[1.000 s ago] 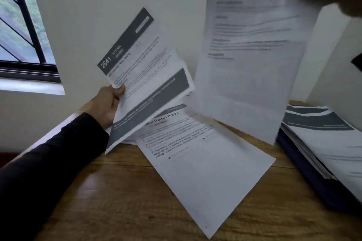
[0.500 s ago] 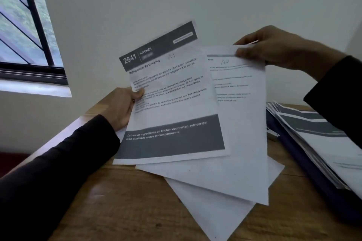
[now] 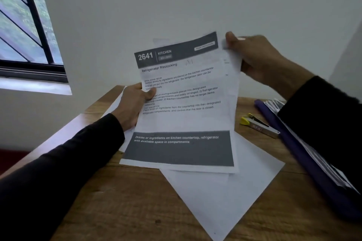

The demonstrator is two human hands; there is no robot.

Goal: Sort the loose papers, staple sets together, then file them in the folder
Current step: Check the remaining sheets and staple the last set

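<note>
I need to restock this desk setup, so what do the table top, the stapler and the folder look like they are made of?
Table top: seems wood or wood veneer, brown with visible grain and a soft sheen.
Stapler: looks like bare silvery metal, with a yellow end that is probably plastic.
Folder: dark blue-purple, smooth matte cover; plastic or coated card, I cannot tell which.

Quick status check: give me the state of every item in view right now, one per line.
Refrigerator Restocking sheet: held up, second sheet behind it.
Left hand: grips the sheets' left edge.
Right hand: pinches their top right corner.
Blank sheet: flat on table.
Stapler: lying untouched.
Folder: on table, holding papers.
</note>
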